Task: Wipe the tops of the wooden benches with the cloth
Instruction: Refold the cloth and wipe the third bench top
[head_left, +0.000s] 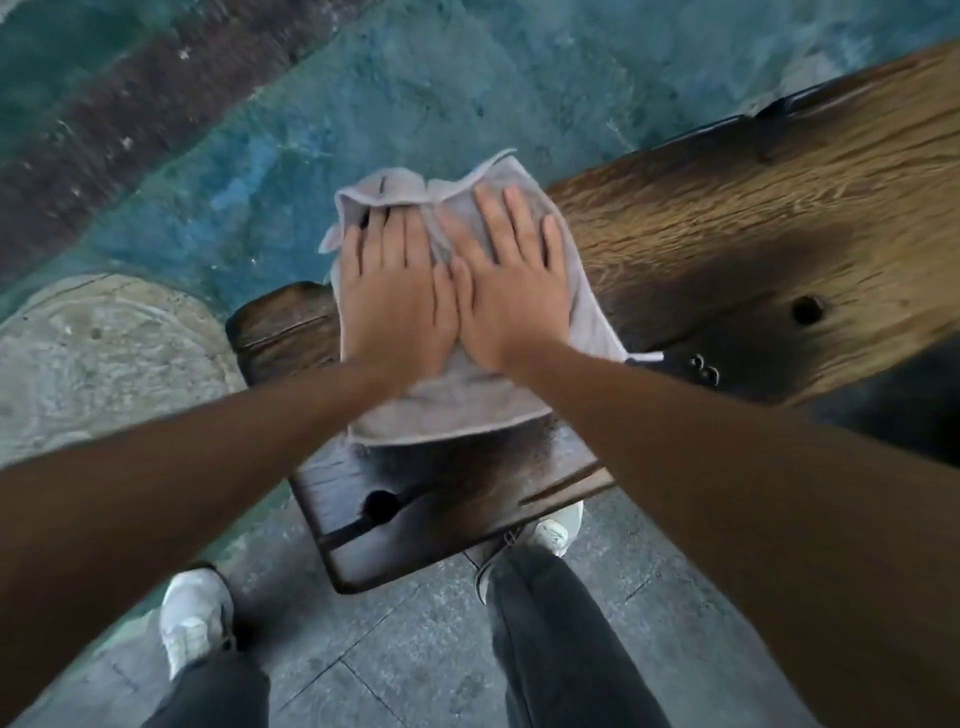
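Observation:
A grey cloth lies spread across the dark end of a long wooden bench. My left hand and my right hand press flat on the cloth side by side, fingers straight and pointing away from me. The cloth's far edge hangs past the bench's far side. The wood near me looks dark and damp, with a round knot hole.
Blue-green water lies beyond the bench. A pale round stone sits at the left. Grey paving is underfoot, with my white shoes and dark trousers below. The bench runs off to the upper right.

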